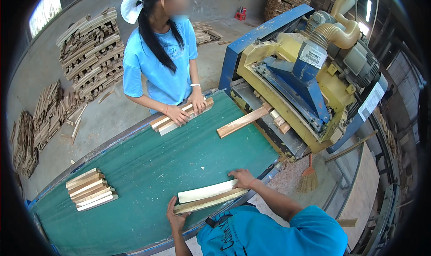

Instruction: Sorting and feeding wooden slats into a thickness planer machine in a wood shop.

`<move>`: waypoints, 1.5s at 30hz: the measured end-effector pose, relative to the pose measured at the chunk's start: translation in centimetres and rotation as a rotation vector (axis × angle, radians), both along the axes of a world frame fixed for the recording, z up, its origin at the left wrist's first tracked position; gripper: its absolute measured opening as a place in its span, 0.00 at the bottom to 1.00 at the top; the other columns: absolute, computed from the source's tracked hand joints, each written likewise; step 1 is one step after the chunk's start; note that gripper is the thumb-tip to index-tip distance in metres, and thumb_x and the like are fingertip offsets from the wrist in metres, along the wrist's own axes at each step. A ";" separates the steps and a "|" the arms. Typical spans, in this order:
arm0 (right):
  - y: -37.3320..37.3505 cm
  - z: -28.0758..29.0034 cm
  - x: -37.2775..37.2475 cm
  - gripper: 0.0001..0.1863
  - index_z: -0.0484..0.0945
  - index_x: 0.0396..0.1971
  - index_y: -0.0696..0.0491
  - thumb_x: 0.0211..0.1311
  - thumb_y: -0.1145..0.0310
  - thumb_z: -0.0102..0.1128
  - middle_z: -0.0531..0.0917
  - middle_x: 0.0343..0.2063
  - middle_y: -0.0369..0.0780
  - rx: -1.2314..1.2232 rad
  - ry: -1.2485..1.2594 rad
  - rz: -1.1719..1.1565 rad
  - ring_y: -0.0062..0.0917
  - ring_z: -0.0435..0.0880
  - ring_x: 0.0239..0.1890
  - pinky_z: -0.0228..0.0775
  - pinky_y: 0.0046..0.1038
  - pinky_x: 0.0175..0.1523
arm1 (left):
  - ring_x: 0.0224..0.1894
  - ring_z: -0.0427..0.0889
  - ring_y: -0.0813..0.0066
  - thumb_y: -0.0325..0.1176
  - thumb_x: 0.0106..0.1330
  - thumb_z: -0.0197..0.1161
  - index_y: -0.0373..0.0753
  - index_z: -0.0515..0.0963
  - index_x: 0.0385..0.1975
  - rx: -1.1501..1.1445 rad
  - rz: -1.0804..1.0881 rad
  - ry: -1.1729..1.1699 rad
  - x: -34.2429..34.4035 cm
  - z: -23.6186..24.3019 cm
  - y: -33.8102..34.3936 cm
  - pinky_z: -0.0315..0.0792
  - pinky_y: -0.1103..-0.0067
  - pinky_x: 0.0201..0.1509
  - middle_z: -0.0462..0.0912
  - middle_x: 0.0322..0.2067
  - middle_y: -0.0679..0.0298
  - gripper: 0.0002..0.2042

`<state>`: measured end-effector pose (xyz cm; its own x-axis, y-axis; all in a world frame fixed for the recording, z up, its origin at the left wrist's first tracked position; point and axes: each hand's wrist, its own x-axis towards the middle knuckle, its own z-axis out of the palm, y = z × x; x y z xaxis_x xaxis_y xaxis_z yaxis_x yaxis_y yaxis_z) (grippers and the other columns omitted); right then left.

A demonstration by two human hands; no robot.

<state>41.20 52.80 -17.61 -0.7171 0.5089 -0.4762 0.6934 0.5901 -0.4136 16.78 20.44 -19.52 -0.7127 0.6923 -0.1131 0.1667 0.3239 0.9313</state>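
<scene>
Two or three wooden strips (pixel 208 192) lie side by side near the close edge of a green conveyor belt (pixel 179 161). My left hand (pixel 176 214) grips their left end, thumb and fingers around it. At the right end, my right hand (pixel 242 179) is closed over the top of the pale strip. Across the belt, a person in a light blue shirt (pixel 166 49) presses both hands onto another group of strips (pixel 182 117). One single strip (pixel 242 121) sticks out of the yellow and blue machine onto the belt.
The machine (pixel 287 76) stands at the belt's far right end, with a hose (pixel 341 34) on top. A row of strips (pixel 91 189) lies on the belt at left. Stacked wood (pixel 92 54) fills the back left floor. A broom (pixel 308 177) stands below the machine.
</scene>
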 end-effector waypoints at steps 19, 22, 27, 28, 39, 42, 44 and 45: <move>-6.8 1.2 -1.4 0.57 0.64 0.71 0.50 0.35 0.58 0.83 0.72 0.57 0.45 0.099 0.090 0.300 0.44 0.71 0.63 0.62 0.48 0.68 | 0.67 0.71 0.52 0.16 0.23 0.84 0.43 0.68 0.72 -0.028 0.041 0.105 -0.7 -1.3 0.6 0.67 0.66 0.75 0.70 0.66 0.55 0.61; -6.6 0.2 -2.1 0.54 0.67 0.69 0.50 0.36 0.62 0.83 0.73 0.54 0.44 0.066 0.088 0.294 0.42 0.71 0.62 0.64 0.45 0.67 | 0.65 0.72 0.53 0.16 0.22 0.84 0.43 0.68 0.71 -0.023 0.072 0.102 -1.2 -1.5 0.3 0.67 0.66 0.73 0.71 0.62 0.56 0.61; -8.1 -1.7 -2.2 0.47 0.68 0.61 0.49 0.35 0.64 0.82 0.75 0.52 0.45 0.036 0.088 0.310 0.44 0.76 0.60 0.67 0.47 0.64 | 0.64 0.72 0.54 0.17 0.22 0.84 0.43 0.68 0.71 -0.052 0.024 0.178 -1.4 -0.8 -1.1 0.67 0.64 0.73 0.71 0.61 0.57 0.61; -8.0 -1.8 -2.7 0.44 0.67 0.59 0.49 0.38 0.64 0.81 0.78 0.48 0.44 0.028 0.084 0.336 0.44 0.79 0.58 0.68 0.48 0.63 | 0.63 0.73 0.54 0.16 0.22 0.83 0.42 0.69 0.70 -0.007 0.021 0.217 -1.1 -0.1 -0.5 0.67 0.65 0.74 0.71 0.61 0.56 0.59; -6.3 0.5 -2.4 0.32 0.72 0.54 0.49 0.45 0.66 0.74 0.80 0.43 0.41 0.266 0.310 0.365 0.38 0.79 0.53 0.64 0.40 0.56 | 0.63 0.73 0.53 0.19 0.27 0.82 0.42 0.74 0.67 0.015 0.153 0.269 1.9 -3.1 -0.9 0.68 0.65 0.69 0.71 0.59 0.54 0.53; -4.7 -1.3 -1.6 0.43 0.71 0.64 0.49 0.49 0.48 0.79 0.80 0.50 0.43 0.090 0.306 0.387 0.40 0.78 0.58 0.66 0.41 0.64 | 0.63 0.73 0.52 0.17 0.27 0.82 0.41 0.73 0.67 -0.002 0.121 0.246 1.2 -3.1 -0.6 0.68 0.65 0.69 0.71 0.60 0.54 0.54; -2.6 -2.8 -0.9 0.42 0.72 0.65 0.48 0.51 0.47 0.78 0.80 0.54 0.43 -0.053 0.386 0.271 0.40 0.76 0.61 0.66 0.42 0.65 | 0.63 0.72 0.52 0.17 0.27 0.83 0.41 0.72 0.68 0.015 0.117 0.242 0.8 -3.5 -1.1 0.68 0.64 0.69 0.70 0.61 0.53 0.54; -1.3 -3.3 -0.4 0.42 0.73 0.65 0.48 0.52 0.47 0.77 0.79 0.56 0.43 -0.120 0.424 0.214 0.40 0.75 0.62 0.67 0.42 0.66 | 0.63 0.72 0.52 0.17 0.27 0.83 0.41 0.72 0.68 0.028 0.115 0.240 0.8 -3.6 -1.3 0.68 0.64 0.69 0.69 0.62 0.53 0.55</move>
<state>40.83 51.53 -20.87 -0.9430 0.2884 -0.1662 0.3178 0.6317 -0.7071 17.56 19.17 -23.13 -0.7911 0.6056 0.0867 0.3475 0.3282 0.8784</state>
